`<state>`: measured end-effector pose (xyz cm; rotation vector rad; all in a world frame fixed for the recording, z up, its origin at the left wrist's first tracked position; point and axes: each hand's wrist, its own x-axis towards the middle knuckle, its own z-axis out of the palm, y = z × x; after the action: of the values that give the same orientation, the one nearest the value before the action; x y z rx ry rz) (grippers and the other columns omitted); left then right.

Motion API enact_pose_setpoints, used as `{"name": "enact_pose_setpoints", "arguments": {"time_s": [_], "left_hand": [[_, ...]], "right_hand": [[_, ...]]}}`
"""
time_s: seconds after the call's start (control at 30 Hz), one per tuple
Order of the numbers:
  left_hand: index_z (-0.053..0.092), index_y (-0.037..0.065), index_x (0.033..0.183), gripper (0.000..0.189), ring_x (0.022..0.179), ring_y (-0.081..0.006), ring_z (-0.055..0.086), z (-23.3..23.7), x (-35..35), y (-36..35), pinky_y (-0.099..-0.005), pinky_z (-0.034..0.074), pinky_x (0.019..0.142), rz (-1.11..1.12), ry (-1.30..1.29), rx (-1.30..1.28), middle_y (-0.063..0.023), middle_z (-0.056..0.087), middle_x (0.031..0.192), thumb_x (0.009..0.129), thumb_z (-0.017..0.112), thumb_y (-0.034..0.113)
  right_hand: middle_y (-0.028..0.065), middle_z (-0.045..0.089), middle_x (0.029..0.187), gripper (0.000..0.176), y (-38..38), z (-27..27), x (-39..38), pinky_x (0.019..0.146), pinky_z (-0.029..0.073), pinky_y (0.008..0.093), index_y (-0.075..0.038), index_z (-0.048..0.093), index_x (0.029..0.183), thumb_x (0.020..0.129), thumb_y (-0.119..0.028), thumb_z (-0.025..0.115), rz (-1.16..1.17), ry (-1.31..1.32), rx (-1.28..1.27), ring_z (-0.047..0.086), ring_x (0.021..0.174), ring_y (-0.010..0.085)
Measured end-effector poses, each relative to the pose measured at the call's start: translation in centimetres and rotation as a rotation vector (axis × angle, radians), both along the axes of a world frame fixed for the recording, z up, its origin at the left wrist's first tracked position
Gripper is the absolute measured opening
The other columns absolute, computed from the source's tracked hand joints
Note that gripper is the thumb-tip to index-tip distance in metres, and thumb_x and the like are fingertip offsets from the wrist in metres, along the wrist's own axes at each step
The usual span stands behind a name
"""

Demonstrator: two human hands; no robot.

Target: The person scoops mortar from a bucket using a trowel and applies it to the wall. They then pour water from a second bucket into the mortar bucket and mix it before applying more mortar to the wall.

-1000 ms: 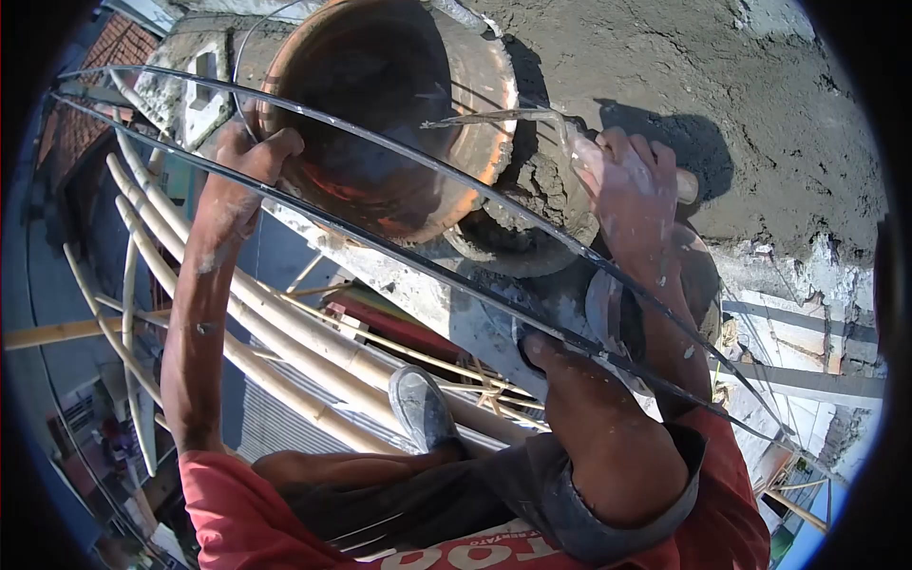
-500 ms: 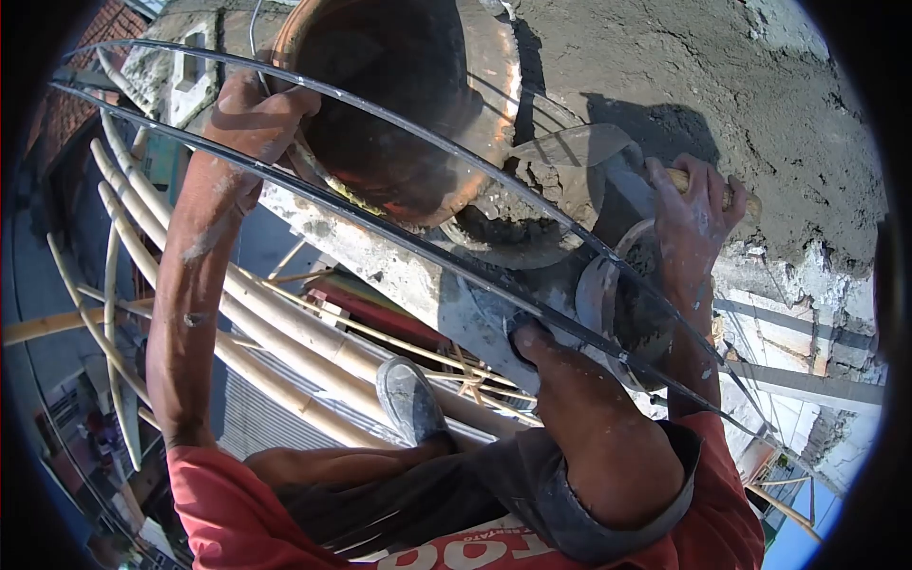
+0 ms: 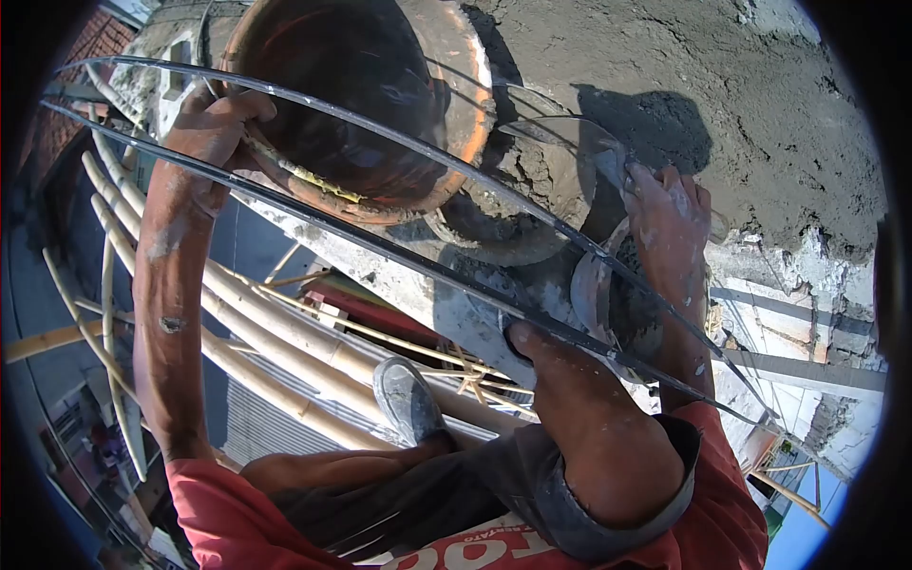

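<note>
My left hand (image 3: 214, 128) is closed on the near-left rim of a large, mortar-stained orange bucket (image 3: 472, 142), which is tilted with its dark mouth facing me. My right hand (image 3: 670, 218) is wrapped round the handle of a trowel (image 3: 608, 157). The trowel's blade lies over a smaller bucket holding grey mortar (image 3: 541, 176), just right of the orange one. Most of the handle is hidden by my fingers. Another small container (image 3: 591, 290) with mortar residue stands below my right wrist.
Wet grey mortar (image 3: 760, 123) covers the surface at upper right. A pale ledge (image 3: 389, 271) runs below the buckets, with bamboo poles (image 3: 275, 313) and a drop beyond it. Two dark cables (image 3: 370, 237) cross in front of my arms. My shoe (image 3: 408, 399) rests among the poles.
My left hand and the orange bucket have shifted left, and the bucket's mouth has turned slightly. My right hand has moved a little left and down with the trowel.
</note>
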<state>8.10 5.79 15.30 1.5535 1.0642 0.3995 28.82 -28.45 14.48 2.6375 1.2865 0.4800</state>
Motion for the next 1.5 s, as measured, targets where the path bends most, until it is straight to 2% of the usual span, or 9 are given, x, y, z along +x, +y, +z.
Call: {"name": "enact_pose_setpoints", "arguments": {"time_s": [0.13, 0.37, 0.5, 0.67, 0.83, 1.07, 1.17, 1.3, 1.5], "left_hand": [[0.049, -0.006, 0.098, 0.021, 0.064, -0.0252, 0.063, -3.0, -0.7, 2.7, -0.0375, 0.058, 0.054, 0.100, -0.045, -0.186, -0.0153, 0.058, 0.079, 0.080, 0.046, 0.004], [0.051, -0.005, 0.082, 0.009, 0.050, -0.0236, 0.058, -9.9, -2.4, 4.0, -0.0303, 0.055, 0.048, 0.292, -0.142, -0.469, -0.0128, 0.056, 0.073, 0.075, 0.049, -0.001], [0.052, -0.004, 0.080, 0.008, 0.051, -0.0223, 0.058, -11.8, -3.1, 4.7, -0.0282, 0.053, 0.051, 0.339, -0.101, -0.489, -0.0111, 0.055, 0.069, 0.075, 0.050, 0.001], [0.051, 0.003, 0.070, 0.005, 0.048, -0.0167, 0.054, -16.2, -6.8, 7.6, -0.0271, 0.050, 0.049, 0.304, -0.261, -0.555, -0.0057, 0.051, 0.060, 0.074, 0.054, 0.005], [0.051, 0.002, 0.075, 0.003, 0.056, -0.0177, 0.054, -19.5, -10.0, 9.7, -0.0275, 0.050, 0.056, 0.271, -0.276, -0.575, -0.0046, 0.049, 0.060, 0.075, 0.052, 0.005], [0.049, 0.001, 0.080, 0.013, 0.057, -0.0176, 0.056, -19.4, -10.3, 7.9, -0.0319, 0.055, 0.062, 0.268, -0.252, -0.612, -0.0063, 0.051, 0.067, 0.079, 0.053, 0.013], [0.047, 0.002, 0.081, 0.011, 0.055, -0.0157, 0.054, -17.3, -9.1, 5.9, -0.0311, 0.053, 0.059, 0.274, -0.272, -0.635, -0.0028, 0.049, 0.065, 0.079, 0.054, 0.010], [0.049, 0.002, 0.075, 0.005, 0.047, -0.0171, 0.050, -18.7, -7.8, 6.6, -0.0308, 0.048, 0.044, 0.425, -0.341, -0.615, -0.0050, 0.046, 0.061, 0.071, 0.052, 0.002], [0.051, -0.001, 0.078, 0.012, 0.041, -0.0160, 0.049, -10.5, -4.7, 2.7, -0.0318, 0.049, 0.040, 0.291, -0.286, -0.258, -0.0053, 0.046, 0.054, 0.068, 0.054, 0.004]], "right_hand": [[0.0108, 0.058, 0.092, 0.022, 1.9, -2.3, 1.3, 0.085, 0.042, 0.0387, -0.012, 0.061, 0.097, 0.080, -0.025, 0.059, -0.151, 0.329, -0.197, 0.057, 0.088, 0.0273], [0.0062, 0.056, 0.078, 0.011, 5.0, -8.4, -1.2, 0.065, 0.045, 0.0316, -0.007, 0.056, 0.083, 0.076, -0.016, 0.057, 0.450, 0.172, -0.478, 0.058, 0.073, 0.0192], [0.0085, 0.057, 0.081, 0.020, 1.0, -6.6, -1.3, 0.066, 0.045, 0.0339, -0.005, 0.058, 0.089, 0.075, -0.018, 0.057, 0.340, -0.005, -0.579, 0.058, 0.076, 0.0192], [0.0078, 0.059, 0.079, 0.022, 1.1, -1.4, -2.7, 0.062, 0.046, 0.0382, -0.008, 0.059, 0.094, 0.079, -0.024, 0.057, 0.079, 0.169, -0.233, 0.060, 0.076, 0.0234], [0.0097, 0.059, 0.075, 0.024, 2.8, -6.9, -2.2, 0.058, 0.044, 0.0409, -0.010, 0.059, 0.089, 0.083, -0.032, 0.053, 0.177, 0.294, -0.269, 0.060, 0.070, 0.0259], [0.0137, 0.060, 0.079, 0.022, 4.7, -6.4, -1.3, 0.066, 0.043, 0.0390, -0.009, 0.059, 0.079, 0.081, -0.029, 0.050, -0.075, 0.408, -0.325, 0.059, 0.079, 0.0279], [0.0127, 0.060, 0.083, 0.016, 3.7, -15.6, -0.9, 0.067, 0.043, 0.0375, -0.010, 0.060, 0.084, 0.077, -0.023, 0.055, 0.028, 0.100, -0.485, 0.059, 0.083, 0.0256], [0.0118, 0.059, 0.087, 0.023, 2.0, -7.1, -3.4, 0.073, 0.043, 0.0401, -0.008, 0.059, 0.093, 0.078, -0.025, 0.056, 0.165, 0.157, -0.516, 0.058, 0.085, 0.0252], [0.0091, 0.060, 0.093, 0.032, 0.2, -0.2, -1.7, 0.075, 0.045, 0.0405, -0.011, 0.060, 0.095, 0.082, -0.040, 0.054, -0.285, 0.353, -0.116, 0.058, 0.091, 0.0278]]}}
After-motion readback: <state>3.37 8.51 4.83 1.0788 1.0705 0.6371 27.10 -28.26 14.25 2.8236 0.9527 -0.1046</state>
